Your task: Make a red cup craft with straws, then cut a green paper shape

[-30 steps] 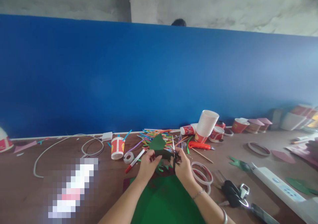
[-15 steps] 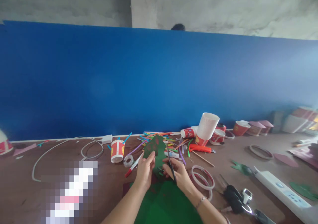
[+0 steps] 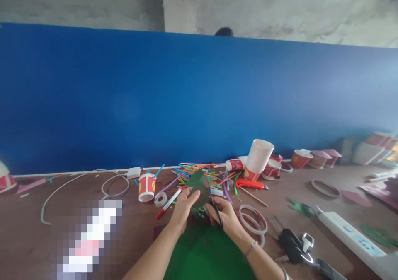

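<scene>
My left hand (image 3: 184, 208) pinches a piece of green paper (image 3: 197, 182) by its left side, thumb on top. In my right hand (image 3: 226, 216) is a pair of black-handled scissors (image 3: 217, 213), its blades pointing away along the paper's right edge. Small green bits show between the two hands. Below them a larger green sheet (image 3: 207, 255) lies at the table's near edge. Just beyond the paper spreads a pile of coloured sticks and straws (image 3: 189, 171). A red-capped marker (image 3: 168, 204) rests left of my left hand.
A red paper cup (image 3: 147, 187) with blue straws and a tape roll (image 3: 161, 199) stand left. Stacked white cups (image 3: 260, 155), an orange cutter (image 3: 250, 183), cut paper rings (image 3: 253, 220), keys (image 3: 294, 245) and a power strip (image 3: 351, 234) are right. A blue partition (image 3: 199, 102) closes the back.
The green paper has turned and tilted in my left hand, which has shifted slightly. My right hand with the scissors stays close beside it. The surroundings look the same.
</scene>
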A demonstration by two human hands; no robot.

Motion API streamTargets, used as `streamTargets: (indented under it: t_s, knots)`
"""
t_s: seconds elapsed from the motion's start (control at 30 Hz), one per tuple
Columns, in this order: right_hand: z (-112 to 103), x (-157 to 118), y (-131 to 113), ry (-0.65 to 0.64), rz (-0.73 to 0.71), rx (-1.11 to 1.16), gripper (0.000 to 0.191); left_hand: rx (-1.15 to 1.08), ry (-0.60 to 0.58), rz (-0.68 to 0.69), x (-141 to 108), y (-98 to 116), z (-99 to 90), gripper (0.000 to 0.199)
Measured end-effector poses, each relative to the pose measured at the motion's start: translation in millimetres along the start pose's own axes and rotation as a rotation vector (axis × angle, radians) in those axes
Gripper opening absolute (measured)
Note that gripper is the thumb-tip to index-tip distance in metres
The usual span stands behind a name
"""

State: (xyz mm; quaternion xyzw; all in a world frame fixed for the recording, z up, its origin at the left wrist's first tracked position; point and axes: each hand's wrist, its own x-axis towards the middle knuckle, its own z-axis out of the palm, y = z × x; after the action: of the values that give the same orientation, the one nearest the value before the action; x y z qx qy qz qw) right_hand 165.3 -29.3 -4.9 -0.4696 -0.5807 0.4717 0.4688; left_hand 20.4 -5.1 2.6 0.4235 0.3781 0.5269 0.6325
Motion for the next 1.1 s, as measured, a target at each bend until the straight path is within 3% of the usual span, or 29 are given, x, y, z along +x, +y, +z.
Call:
streamTargets:
  t_s: [0.33,0.73,1.1]
  knots:
    - [0,-2,2,-0.182,0.05,0.029,0.023,-0.058,0.023,-0.024,2,-2,2.5,0.029]
    - [-1,-4,-10,-0.22,0.06,0.059,0.022,0.097,0.116,0.162,1,-11,4.2,0.023]
    - [1,-3,-3,-0.172,0.036,0.04,0.026,0.062,0.115,0.122,0,-14,5.3,0.027]
